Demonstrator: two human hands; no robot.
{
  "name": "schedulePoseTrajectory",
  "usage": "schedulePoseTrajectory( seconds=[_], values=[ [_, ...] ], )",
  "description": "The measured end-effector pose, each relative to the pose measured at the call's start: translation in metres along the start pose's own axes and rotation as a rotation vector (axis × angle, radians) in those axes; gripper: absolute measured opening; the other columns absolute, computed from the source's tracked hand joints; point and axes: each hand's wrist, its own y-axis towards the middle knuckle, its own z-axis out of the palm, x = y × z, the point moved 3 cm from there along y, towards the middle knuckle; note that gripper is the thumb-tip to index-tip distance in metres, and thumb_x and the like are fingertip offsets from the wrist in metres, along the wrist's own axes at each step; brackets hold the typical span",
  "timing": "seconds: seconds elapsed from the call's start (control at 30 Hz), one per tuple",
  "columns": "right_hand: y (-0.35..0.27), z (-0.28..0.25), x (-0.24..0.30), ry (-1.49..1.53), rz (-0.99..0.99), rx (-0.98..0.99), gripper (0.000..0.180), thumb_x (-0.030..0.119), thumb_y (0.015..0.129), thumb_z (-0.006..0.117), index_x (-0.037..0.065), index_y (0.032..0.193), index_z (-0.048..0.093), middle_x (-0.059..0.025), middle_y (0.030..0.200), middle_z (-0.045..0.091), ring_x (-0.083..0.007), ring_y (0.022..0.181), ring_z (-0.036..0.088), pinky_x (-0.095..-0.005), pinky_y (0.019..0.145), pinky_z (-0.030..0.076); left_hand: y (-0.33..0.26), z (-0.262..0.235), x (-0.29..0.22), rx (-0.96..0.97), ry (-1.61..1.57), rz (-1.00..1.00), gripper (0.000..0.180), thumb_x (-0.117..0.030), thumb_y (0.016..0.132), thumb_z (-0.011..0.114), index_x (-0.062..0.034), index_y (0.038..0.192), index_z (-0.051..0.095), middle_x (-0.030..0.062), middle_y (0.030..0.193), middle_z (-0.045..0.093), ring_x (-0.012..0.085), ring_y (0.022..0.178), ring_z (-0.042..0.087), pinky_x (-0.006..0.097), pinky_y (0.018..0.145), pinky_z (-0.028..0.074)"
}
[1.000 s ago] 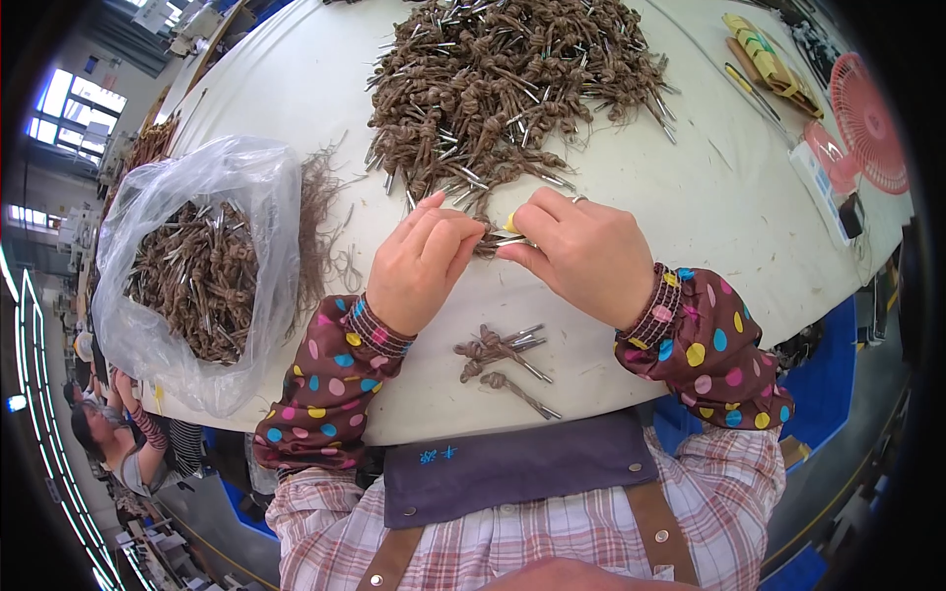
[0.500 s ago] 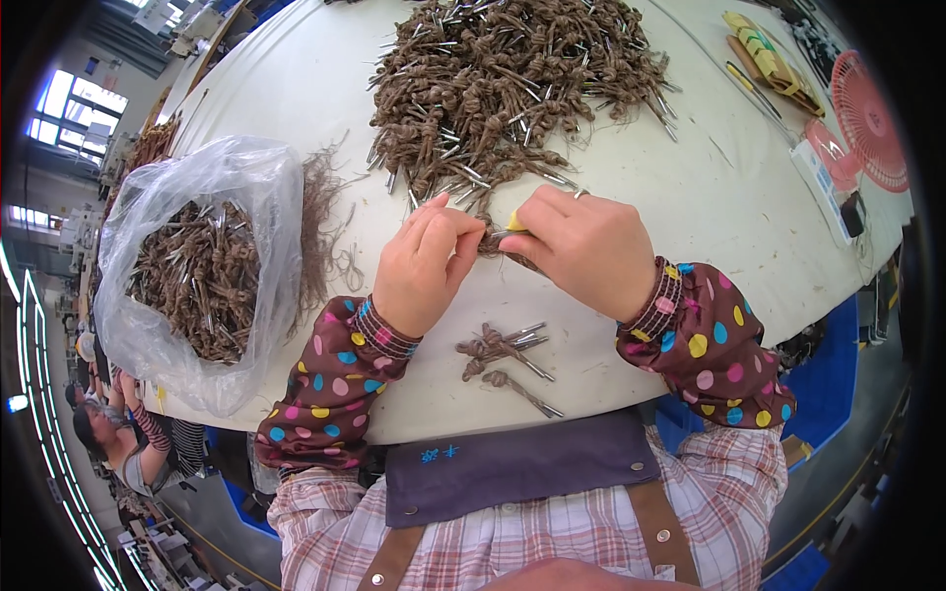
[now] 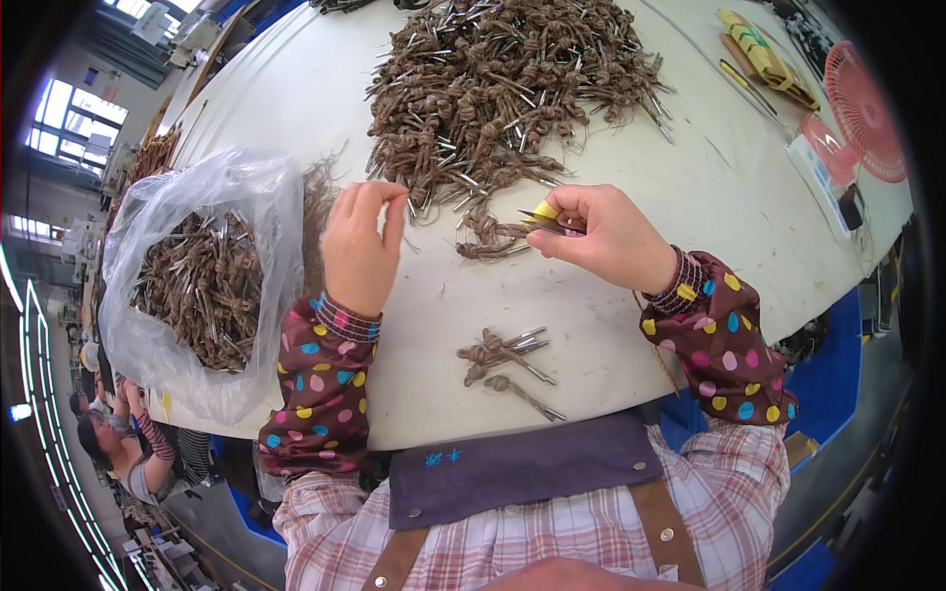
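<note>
Right, main thing: brown knotted cords with metal tips [image 3: 490,251], a few lying on the desk [image 3: 690,197] just below the big pile of similar cords [image 3: 503,89], nearly touching its near edge. Right hand [image 3: 613,234], below and right of the pile, has its fingers gripping dark-bladed snips [image 3: 545,211] with a yellow part, blades pointing left over those cords; can't tell if it pinches a cord too. Left hand [image 3: 361,241], below and left of the pile, off the cords, thumb and index fingertips together; can't tell if a thread sits between them. Further below the pile: a small cluster of cords [image 3: 498,355] plus a single cord [image 3: 522,396] just beside it. Left of the pile: loose brown fibres [image 3: 317,187], then a clear plastic bag [image 3: 123,315], mouth open, full of knotted cords. Right of the pile, well apart: yellow-handled tool [image 3: 744,81], yellow-and-brown packet [image 3: 769,61], pink fan [image 3: 862,113]. Far left, beyond the bag: another person [image 3: 138,463] in a striped top.
</note>
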Motion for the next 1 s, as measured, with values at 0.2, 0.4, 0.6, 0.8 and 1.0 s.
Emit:
schedulePoseTrajectory(
  seconds=[0.2,0.4,0.6,0.8,1.0],
  values=[
    [-0.001,-0.002,0.003,-0.015,0.055,0.097,0.023,0.023,0.076,0.069,0.001,0.079,0.064,-0.0103,0.062,0.060,-0.0214,0.056,0.057,-0.0314,0.056,0.044,0.001,-0.008,-0.028,0.204,-0.048,0.213,0.030,-0.017,0.076,0.071,-0.0091,0.103,0.062,0.0073,0.099,0.057,0.0264,0.093,0.054,0.037,0.082,0.042],
    [-0.007,0.010,0.013,-0.291,-0.180,0.045,0.020,0.016,0.076,0.072,0.001,0.082,0.060,-0.0097,0.060,0.054,-0.0162,0.052,0.051,-0.0277,0.051,0.040,-0.016,0.011,-0.042,0.405,-0.206,0.157,0.028,-0.015,0.075,0.072,-0.0088,0.101,0.065,0.0078,0.092,0.056,0.0251,0.085,0.055,0.034,0.074,0.046],
    [-0.008,0.013,0.017,-0.222,-0.230,-0.004,0.019,0.015,0.076,0.073,0.002,0.081,0.061,-0.0082,0.063,0.055,-0.0151,0.053,0.051,-0.0267,0.051,0.040,-0.015,0.014,-0.044,0.512,-0.454,-0.015,0.024,-0.004,0.076,0.069,-0.0056,0.101,0.066,0.0082,0.091,0.059,0.0175,0.076,0.058,0.029,0.065,0.048],
    [-0.003,0.012,0.008,0.080,-0.045,0.118,0.017,0.015,0.083,0.069,0.000,0.084,0.061,0.0015,0.066,0.057,-0.0026,0.061,0.049,-0.0209,0.053,0.039,-0.017,0.018,-0.035,0.500,-0.667,-0.137,0.026,-0.001,0.080,0.065,-0.0090,0.105,0.069,0.0101,0.093,0.064,0.0159,0.078,0.061,0.025,0.069,0.050],
    [-0.002,0.014,0.005,0.427,0.006,0.167,0.019,0.018,0.085,0.067,0.000,0.083,0.063,0.0016,0.068,0.059,-0.0027,0.061,0.049,-0.0195,0.054,0.039,-0.021,0.021,-0.031,0.518,-0.854,-0.295,0.023,-0.002,0.082,0.064,-0.0053,0.105,0.068,0.0082,0.086,0.068,0.0135,0.076,0.063,0.022,0.069,0.050]
  ],
)
